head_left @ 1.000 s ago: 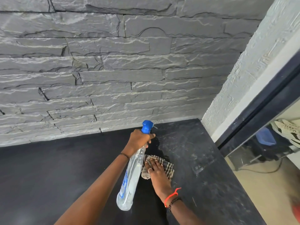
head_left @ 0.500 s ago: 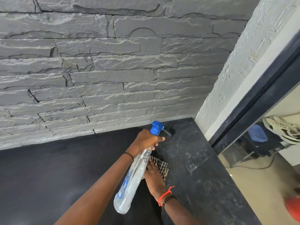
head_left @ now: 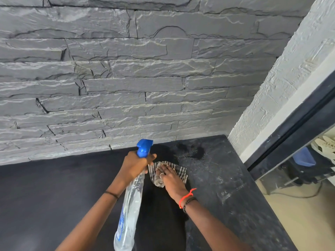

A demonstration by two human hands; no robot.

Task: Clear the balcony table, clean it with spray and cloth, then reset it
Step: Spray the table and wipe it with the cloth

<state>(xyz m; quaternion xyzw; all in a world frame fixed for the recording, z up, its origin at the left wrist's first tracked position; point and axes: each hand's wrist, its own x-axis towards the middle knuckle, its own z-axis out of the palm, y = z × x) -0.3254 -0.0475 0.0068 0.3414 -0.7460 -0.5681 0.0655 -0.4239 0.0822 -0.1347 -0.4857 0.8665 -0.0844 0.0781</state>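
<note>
**Q:** Where do your fingers stand?
**A:** Your left fingers (head_left: 150,158) curl round the neck of the spray bottle (head_left: 129,205), just under its blue trigger head (head_left: 144,147). Your right fingers (head_left: 164,167) lie flat and close together, pressing the checked cloth (head_left: 178,171) onto the dark surface (head_left: 235,187).

**Q:** Which step, and what next?
**A:** Cleaning, step 2 of 3. A wet patch (head_left: 192,151) lies just beyond the cloth, near the stone wall (head_left: 145,87). The next move probably calls for sweeping the cloth through it under even pressure.

**Q:** Containers?
**A:** 1 bottle, tilted nozzle-forward, holding clear liquid. You cannot tell the level.
</note>
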